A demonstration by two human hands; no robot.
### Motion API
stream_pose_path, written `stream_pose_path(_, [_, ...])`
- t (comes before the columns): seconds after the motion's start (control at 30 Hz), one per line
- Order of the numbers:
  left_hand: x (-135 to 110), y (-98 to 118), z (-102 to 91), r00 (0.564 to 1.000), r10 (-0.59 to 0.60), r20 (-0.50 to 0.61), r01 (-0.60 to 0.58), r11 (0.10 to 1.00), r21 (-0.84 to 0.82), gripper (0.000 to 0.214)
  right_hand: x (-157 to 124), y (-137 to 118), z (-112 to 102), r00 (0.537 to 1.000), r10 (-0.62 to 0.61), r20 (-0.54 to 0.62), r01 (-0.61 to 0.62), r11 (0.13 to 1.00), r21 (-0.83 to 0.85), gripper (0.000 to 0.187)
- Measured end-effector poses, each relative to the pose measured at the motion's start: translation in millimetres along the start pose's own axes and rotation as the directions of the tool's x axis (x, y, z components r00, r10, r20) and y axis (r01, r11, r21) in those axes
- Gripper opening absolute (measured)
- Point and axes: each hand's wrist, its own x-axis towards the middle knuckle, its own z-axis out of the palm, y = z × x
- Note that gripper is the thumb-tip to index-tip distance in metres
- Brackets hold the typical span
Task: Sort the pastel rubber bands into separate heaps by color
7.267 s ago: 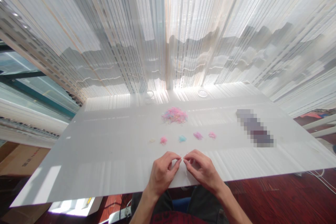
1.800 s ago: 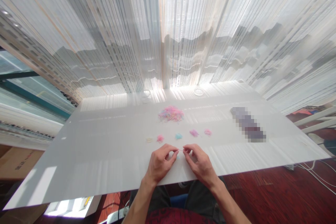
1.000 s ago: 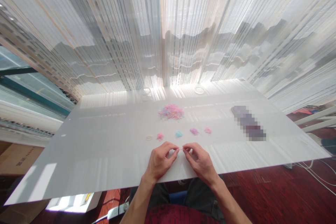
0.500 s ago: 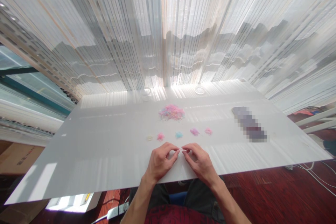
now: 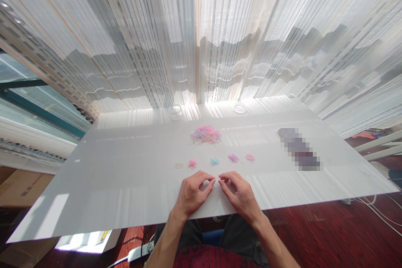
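My left hand [image 5: 196, 189] and my right hand [image 5: 237, 190] meet near the table's front edge, thumb and forefinger of each pinched together. Between the fingertips is something tiny and pale that I cannot make out. Just beyond them runs a row of little heaps of thin coloured strands, perhaps small rubber bands: a yellowish heap [image 5: 179, 165], a bright pink heap [image 5: 192, 163], a turquoise heap [image 5: 215, 161], a purple heap [image 5: 233, 158] and a light pink heap [image 5: 250, 157]. Farther back lies a larger mixed pile [image 5: 205, 134] of the same strands, mostly pink.
The white table [image 5: 125, 192] ends at a pale striped curtain [image 5: 194, 50]. A blurred-out dark object [image 5: 300, 148] lies on the right. Near the curtain sits a clear round item [image 5: 240, 109]. A cardboard box [image 5: 21, 186] and a power strip [image 5: 140, 252] are below the table.
Almost nothing differs. Both hands keep their pinch in nearly the same place, and the view has shifted very slightly.
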Motion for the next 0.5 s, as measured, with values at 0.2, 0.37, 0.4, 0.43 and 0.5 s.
stream_pose_path(0.2, [-1.4, -1.3, 0.8, 1.000, -0.001, 0.000, 0.001, 1.000, 0.004, 0.013, -0.2, 0.7, 0.6, 1.000, -0.011, -0.021, 0.011, 1.000, 0.008, 0.010])
stream_pose_path(0.37, [-1.1, -0.9, 0.5, 1.000, 0.004, -0.001, -0.004, 1.000, 0.006, 0.014, 0.9, -1.2, -0.1, 1.000, -0.010, -0.022, 0.010, 1.000, 0.006, 0.009])
stream_pose_path(0.4, [-1.0, -1.0, 0.5, 1.000, 0.005, -0.003, -0.005, 1.000, 0.005, 0.014, 1.1, -1.6, -0.3, 1.000, -0.011, -0.022, 0.011, 1.000, 0.005, 0.009])
stream_pose_path(0.43, [-1.1, -1.1, 0.6, 1.000, 0.006, -0.005, -0.006, 1.000, 0.006, 0.014, 1.4, -1.9, -0.3, 1.000, -0.012, -0.022, 0.012, 1.000, 0.004, 0.009])
stream_pose_path(0.5, [-1.2, -1.6, 0.7, 1.000, 0.005, -0.009, -0.005, 1.000, 0.008, 0.013, 1.7, -2.4, -0.4, 1.000, -0.011, -0.021, 0.011, 1.000, 0.001, 0.009])
